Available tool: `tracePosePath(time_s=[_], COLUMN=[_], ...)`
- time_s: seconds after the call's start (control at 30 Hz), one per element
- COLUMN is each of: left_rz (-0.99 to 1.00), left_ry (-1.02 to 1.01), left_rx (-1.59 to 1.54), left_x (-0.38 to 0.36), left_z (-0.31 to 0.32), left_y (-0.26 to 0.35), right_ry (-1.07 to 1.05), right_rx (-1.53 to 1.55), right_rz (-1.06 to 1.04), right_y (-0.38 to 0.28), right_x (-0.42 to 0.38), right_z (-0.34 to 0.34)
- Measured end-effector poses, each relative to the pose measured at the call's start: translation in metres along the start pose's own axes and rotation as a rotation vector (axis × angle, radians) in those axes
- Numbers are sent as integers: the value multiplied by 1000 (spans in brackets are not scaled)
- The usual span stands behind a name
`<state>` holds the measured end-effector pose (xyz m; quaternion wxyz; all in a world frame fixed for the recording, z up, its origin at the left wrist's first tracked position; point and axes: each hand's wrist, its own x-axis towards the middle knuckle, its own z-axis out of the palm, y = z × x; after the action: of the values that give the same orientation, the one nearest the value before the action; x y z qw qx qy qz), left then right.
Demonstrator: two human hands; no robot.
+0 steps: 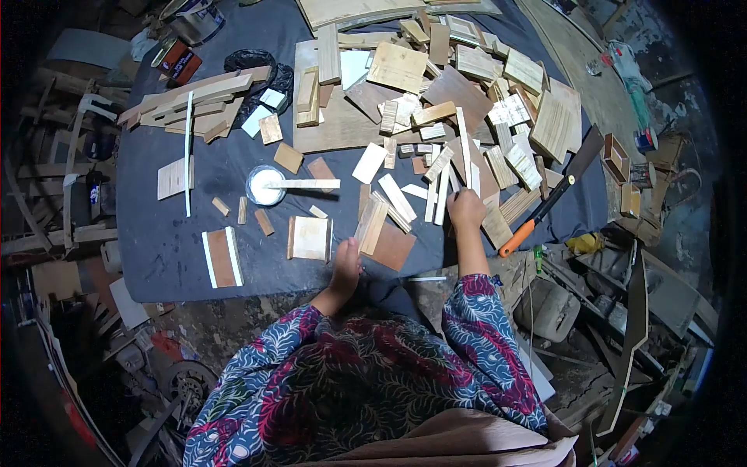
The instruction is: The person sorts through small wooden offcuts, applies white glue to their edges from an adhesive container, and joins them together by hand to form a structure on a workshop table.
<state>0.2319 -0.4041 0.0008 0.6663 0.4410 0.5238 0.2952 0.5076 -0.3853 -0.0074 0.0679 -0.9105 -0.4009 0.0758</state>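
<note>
My right hand (pixel 467 210) is closed at the lower end of a narrow pale wooden strip (pixel 464 144), which points away from me over the scrap pile. The fingertips are partly hidden. Near the table's front edge, my left hand (pixel 347 265) has its fingers raised and nothing visible in it. Just right of it, a light wood block (pixel 372 224) lies by a brown square panel (pixel 391 247). To its left sits a pale square piece with brown side strips (pixel 310 238). A brown panel edged with white strips (pixel 223 258) lies further left.
A tub of white paste (pixel 265 185) has a flat stick (pixel 307 184) across it. Wood offcuts (pixel 397 66) heap up at the back. An orange-handled saw (pixel 517 238) lies at the right edge. Tins (pixel 177 62) and a black plastic bag (pixel 257 61) stand back left.
</note>
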Motion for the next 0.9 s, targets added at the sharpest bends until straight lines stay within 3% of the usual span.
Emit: tracePosePath(time_s=[0.03, 0.1, 0.17, 0.23, 0.27, 0.3, 0.37, 0.43, 0.47, 0.53, 0.57, 0.63, 0.7, 0.77, 0.8, 0.9], left_rz=[-20, -38, 66, 62, 62, 60, 168, 135, 171, 54, 52, 272, 321, -20, -208, -158], left_ry=[17, 35, 0, 33, 64, 67, 106, 77, 63, -117, -87, -16, 11, -96, -76, -70], left_rx=[24, 46, 161, 222, 286, 285, 323, 296, 264, 389, 395, 613, 668, 42, -119, -53], left_x=[-1, 2, 7, 3, 2, 4, 7, 18, 21, 26, 25, 20, 17, 19, 17, 13], left_z=[0, -3, -9, -1, 4, 8, 17, 25, 28, 27, 27, 27, 17, 8, 1, -22], left_y=[1, -3, -20, -8, -2, -1, -1, -16, -19, -12, -11, -3, 6, 14, 20, 31], right_ry=[0, -60, -43, -207, -490, -494, -559, -530, -490, -441, -424, -451, -437, -359, -333, -355], right_rx=[1, 296, 450, 854, 1121, 1120, 1399, 1494, 1525, 1561, 1562, 1567, 1294, 1274, 1191, 1063], right_rz=[-1, -10, -67, -75, 283, 282, 303, 254, 268, 240, 202, 136, 4, -154, -234, -315], right_y=[1, 5, 21, 28, 27, 28, 33, 39, 41, 29, 23, 13, 2, -20, -27, -57], right_x=[-1, -4, -3, -5, -15, -22, -34, -41, -45, -55, -59, -68, -78, -92, -98, -112], right_z=[-3, -11, 7, 11, -6, -11, -15, -11, -7, -12, -18, -20, -18, -17, -10, -18])
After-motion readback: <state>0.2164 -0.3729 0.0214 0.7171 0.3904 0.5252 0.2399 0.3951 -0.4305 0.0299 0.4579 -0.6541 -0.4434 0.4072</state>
